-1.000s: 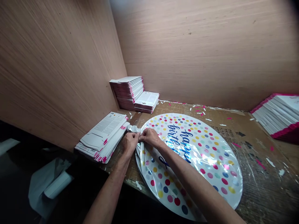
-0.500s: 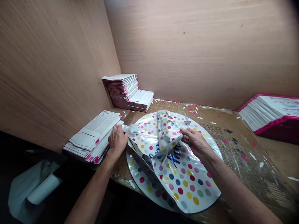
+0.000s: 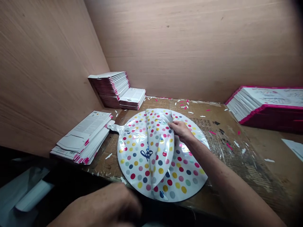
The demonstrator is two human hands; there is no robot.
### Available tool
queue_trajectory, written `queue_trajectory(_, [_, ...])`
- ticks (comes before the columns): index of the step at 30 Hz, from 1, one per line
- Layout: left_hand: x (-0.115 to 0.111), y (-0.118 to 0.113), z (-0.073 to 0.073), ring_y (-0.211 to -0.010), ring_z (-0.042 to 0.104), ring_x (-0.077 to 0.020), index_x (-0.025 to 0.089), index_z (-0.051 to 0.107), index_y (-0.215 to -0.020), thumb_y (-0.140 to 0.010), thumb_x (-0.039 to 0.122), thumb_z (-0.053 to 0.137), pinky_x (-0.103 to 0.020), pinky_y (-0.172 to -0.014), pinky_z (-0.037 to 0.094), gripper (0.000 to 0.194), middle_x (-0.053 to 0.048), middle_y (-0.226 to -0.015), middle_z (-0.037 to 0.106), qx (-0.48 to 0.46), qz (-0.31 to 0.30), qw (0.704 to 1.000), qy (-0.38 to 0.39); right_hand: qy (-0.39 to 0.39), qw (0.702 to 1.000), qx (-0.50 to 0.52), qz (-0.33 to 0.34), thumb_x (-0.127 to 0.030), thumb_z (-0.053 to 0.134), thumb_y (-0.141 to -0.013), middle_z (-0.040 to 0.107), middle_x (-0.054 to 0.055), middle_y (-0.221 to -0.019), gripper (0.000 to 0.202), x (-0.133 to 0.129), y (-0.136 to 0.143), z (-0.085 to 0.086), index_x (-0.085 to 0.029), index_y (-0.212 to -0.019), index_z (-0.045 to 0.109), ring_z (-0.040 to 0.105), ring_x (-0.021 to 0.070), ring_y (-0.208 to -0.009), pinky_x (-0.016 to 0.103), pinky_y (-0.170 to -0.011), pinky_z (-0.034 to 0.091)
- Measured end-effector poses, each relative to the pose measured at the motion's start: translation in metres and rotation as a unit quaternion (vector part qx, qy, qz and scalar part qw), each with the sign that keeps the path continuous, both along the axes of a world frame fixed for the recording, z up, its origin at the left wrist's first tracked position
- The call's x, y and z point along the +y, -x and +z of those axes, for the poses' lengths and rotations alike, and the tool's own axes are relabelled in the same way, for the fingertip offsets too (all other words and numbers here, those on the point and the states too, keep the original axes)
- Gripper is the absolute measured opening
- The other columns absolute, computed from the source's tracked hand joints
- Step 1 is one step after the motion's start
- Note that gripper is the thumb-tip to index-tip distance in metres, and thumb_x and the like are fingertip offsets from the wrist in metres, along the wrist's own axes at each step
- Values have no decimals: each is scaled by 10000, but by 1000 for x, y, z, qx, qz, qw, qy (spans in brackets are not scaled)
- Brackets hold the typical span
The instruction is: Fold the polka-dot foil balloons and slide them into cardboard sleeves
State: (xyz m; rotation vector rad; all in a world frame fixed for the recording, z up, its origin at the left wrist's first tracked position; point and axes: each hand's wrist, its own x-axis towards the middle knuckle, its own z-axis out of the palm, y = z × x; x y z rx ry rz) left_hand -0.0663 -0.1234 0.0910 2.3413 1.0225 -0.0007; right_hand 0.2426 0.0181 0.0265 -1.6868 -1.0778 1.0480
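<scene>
- The folded flap (image 3: 161,148) of the dotted foil balloon (image 3: 133,157) is being gripped at its edge between the thumb and fingers of the right hand (image 3: 181,130), presumably so that the slippery film is being stopped from springing flat.
- The balloon is being supported by the cardboard-covered surface (image 3: 255,151), mostly to the left of the right hand and nearer the body; its broad face is lying flat, so its weight is probably being borne there rather than by the fingers.
- The neck (image 3: 115,127) is being left unheld, pointing leftward away from the right hand and lying beyond the left hand (image 3: 106,201).
- The left hand is being shown off the balloon, near the surface's front edge; its blurred fingers are being partly cut off by the view, so whether it is open or closed cannot be told.
- Printed cards (image 3: 87,132) are being stacked beyond the left hand, seemingly within its easy reach.
- A pink-edged pack (image 3: 272,110) is being set beyond and right of the right hand, seemingly outside the balloon's spread.
</scene>
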Motion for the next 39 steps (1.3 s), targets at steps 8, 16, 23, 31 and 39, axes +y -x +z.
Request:
queue_trajectory(8, [31, -150, -82, -1400, 338, -388, 109, 443, -1428, -900, 644, 391, -577, -1086, 345, 754, -229, -1492, 403, -18, 81, 956, -280, -58, 946, -306, -90, -332, 533, -843, 640, 163, -1122, 399, -75, -56, -1, -127, -1183, 574, 609, 290, -1032, 396, -881, 478])
queue_trajectory(16, [-25, -128, -96, -1415, 314, -381, 61, 417, -1397, -896, 570, 461, -563, -1073, 387, 716, -244, -1495, 388, -47, 86, 930, -354, -156, 795, -547, 213, -394, 409, -988, 424, 194, -1472, 483, -73, -44, -21, -111, -1370, 493, 373, 319, -1363, 487, -1122, 278])
queue_trajectory(23, [-70, -88, -94, -1264, 519, -346, 228, 554, -889, -794, 329, 589, -497, -923, 535, 144, -154, -1233, 616, -92, 223, 917, -318, -178, 801, -514, 251, -398, 338, -1020, 394, 151, -1505, 459, -23, -38, -21, -159, -1388, 472, 360, 269, -1373, 439, -1116, 266])
queue_trajectory(31, [-63, -106, -90, -1090, 628, -276, 243, 594, -813, -761, 137, 483, -431, -846, 575, 161, -94, -1111, 665, -107, 214, 926, -291, -177, 800, -499, 283, -426, 327, -1027, 465, 128, -1448, 453, 29, -7, -27, -182, -1376, 485, 409, 254, -1315, 414, -1079, 285])
queue_trajectory(39, [-58, -108, -90, -1060, 624, -253, 231, 613, -767, -791, 113, 446, -417, -873, 564, 206, -93, -1064, 664, -127, 205, 927, -288, -189, 799, -488, 294, -428, 338, -1027, 505, 142, -1389, 448, 34, 4, -36, -152, -1330, 519, 402, 258, -1294, 413, -1083, 272])
